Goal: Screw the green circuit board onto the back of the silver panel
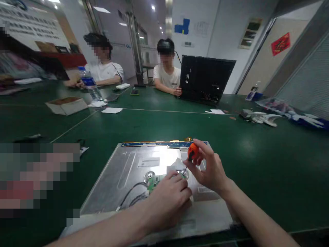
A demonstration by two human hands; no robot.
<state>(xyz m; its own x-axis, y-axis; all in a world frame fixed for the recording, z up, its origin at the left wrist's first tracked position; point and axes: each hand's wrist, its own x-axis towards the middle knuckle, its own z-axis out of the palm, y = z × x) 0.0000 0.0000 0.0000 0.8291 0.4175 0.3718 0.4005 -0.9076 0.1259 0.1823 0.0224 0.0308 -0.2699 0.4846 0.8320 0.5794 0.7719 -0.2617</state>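
Screwdriver [193, 151], 1: right hand [212, 168] is pinching it; left hand [171, 196], grip hidden, is partly covering green board [153, 181]; slanted tip is risking slips, scratches.

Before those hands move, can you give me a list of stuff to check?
1. Screwdriver held in the right hand: ok, by its orange end.
2. Screwdriver tip touching the round metal piece: cannot tell, too small.
3. Green board fully in sight: not ok, the left hand covers part.
4. Wires away from the screwdriver: ok, they're left of the board.
5. Metal panel lying on the table: ok.
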